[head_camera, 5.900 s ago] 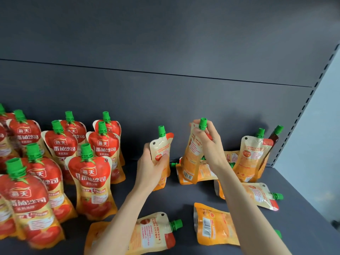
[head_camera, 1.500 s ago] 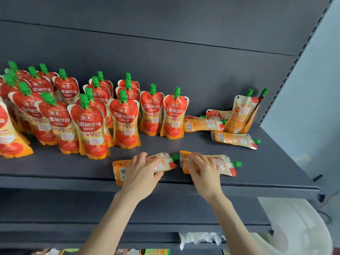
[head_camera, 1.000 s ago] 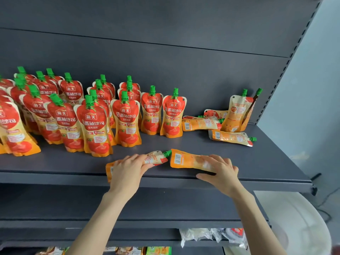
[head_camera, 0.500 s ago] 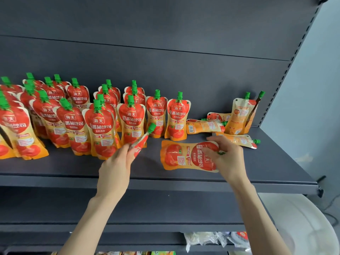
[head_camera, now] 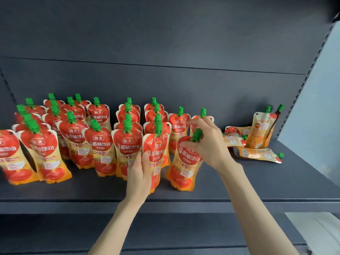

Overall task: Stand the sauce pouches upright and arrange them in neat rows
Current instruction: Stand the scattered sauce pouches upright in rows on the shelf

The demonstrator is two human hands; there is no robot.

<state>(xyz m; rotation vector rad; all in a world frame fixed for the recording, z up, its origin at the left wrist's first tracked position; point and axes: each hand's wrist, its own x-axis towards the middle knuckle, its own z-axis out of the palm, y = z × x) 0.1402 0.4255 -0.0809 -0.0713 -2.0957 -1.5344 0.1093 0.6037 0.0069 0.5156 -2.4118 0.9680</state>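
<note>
While our left grip clasps one pouch, our right grip pinches its 3 o'clock neighbour's cap — both standing.

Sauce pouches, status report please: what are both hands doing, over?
Left hand grips front-row pouch. Right hand pinches neighbouring pouch by its green cap. Flat pouches lie far right. Nothing blocking.

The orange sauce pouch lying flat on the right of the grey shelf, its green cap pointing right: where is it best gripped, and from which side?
Probably pinch the stiff neck under its green screw cap, coming from above and the front. The flat orange sauce pouch offers no raised edge elsewhere, and other orange pouches crowd behind it.
</note>
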